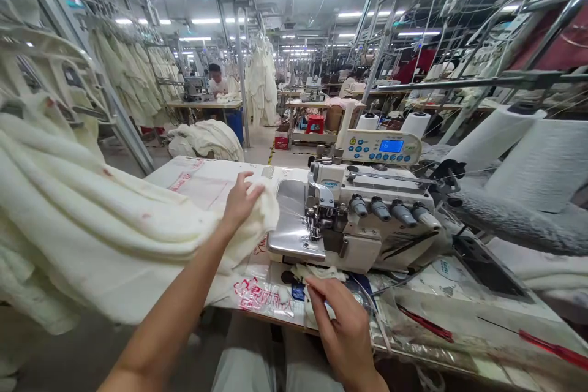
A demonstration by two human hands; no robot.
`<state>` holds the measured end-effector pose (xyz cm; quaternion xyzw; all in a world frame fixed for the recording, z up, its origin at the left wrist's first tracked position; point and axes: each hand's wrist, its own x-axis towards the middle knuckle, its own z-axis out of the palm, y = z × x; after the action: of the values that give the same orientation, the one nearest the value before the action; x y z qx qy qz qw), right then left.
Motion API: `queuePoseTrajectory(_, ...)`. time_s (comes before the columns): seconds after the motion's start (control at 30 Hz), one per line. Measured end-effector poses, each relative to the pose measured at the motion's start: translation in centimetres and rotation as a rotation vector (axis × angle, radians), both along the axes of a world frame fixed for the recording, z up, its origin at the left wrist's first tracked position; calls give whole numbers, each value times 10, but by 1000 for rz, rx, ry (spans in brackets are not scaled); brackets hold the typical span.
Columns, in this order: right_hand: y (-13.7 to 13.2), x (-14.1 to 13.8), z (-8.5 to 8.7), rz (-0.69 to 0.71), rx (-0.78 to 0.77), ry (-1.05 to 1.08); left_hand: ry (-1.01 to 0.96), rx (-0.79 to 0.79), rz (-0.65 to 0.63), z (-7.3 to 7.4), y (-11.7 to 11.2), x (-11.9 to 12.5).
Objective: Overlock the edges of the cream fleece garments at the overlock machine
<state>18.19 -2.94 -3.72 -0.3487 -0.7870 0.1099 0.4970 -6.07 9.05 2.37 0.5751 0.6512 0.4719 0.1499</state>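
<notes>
My left hand (242,199) is closed on the edge of a cream knit garment (151,226), just left of the overlock sewing machine (362,208). The cloth drapes from the hand across the table and off to the left, with small reddish marks on it. In front of the machine's metal plate (294,220), my right hand (342,324) has its thumb and fingers drawn together at a cream fabric scrap (321,272). Some of that pale cloth shows between the fingers. No cloth lies under the presser foot (313,226).
Red-handled snips (425,323) and a red-handled pointed tool (551,349) lie at the right. Large white thread cones (542,159) stand behind them. A metal post (92,73) rises at left. People work at machines farther back, beyond a cream cloth pile (204,139).
</notes>
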Motion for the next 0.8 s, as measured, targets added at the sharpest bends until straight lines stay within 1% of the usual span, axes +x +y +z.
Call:
queuePoseTrajectory(0.07,0,-11,-2,31,-142,44,-108,-2,-39,-5,-30,-10)
queuePoseTrajectory(0.13,0,-21,-2,48,-294,99,-190,-23,-93,-6,-53,-11)
queuePoseTrajectory(0.2,2,-28,0,51,-411,144,-286,-55,-149,-1,-73,-6)
queuePoseTrajectory(0.27,2,-31,5,42,-482,185,-447,-123,-227,10,-94,5)
queuePoseTrajectory(0.33,1,-31,10,81,-520,241,-572,-218,-378,21,-118,20)
queuePoseTrajectory(0.37,0,-30,12,149,-545,278,-568,-254,-477,25,-129,29)
queuePoseTrajectory(0.43,-3,-27,12,351,-642,364,-415,-260,-674,26,-148,49)
queuePoseTrajectory(0.47,-5,-24,9,442,-713,411,-322,-241,-733,23,-154,59)
queuePoseTrajectory(0.5,-6,-21,4,502,-791,459,-238,-214,-752,17,-157,69)
queuePoseTrajectory(0.53,-7,-18,-3,519,-861,510,-165,-188,-740,10,-158,78)
queuePoseTrajectory(0.6,-8,-9,-16,473,-953,611,-49,-142,-696,-6,-154,93)
queuePoseTrajectory(0.67,-9,-1,-23,445,-1009,728,26,-108,-706,-19,-148,104)
queuePoseTrajectory(0.73,-9,3,-19,505,-1101,881,49,-113,-777,-25,-145,107)
queuePoseTrajectory(0.8,-7,1,-6,615,-1207,1084,43,-165,-856,-24,-145,98)
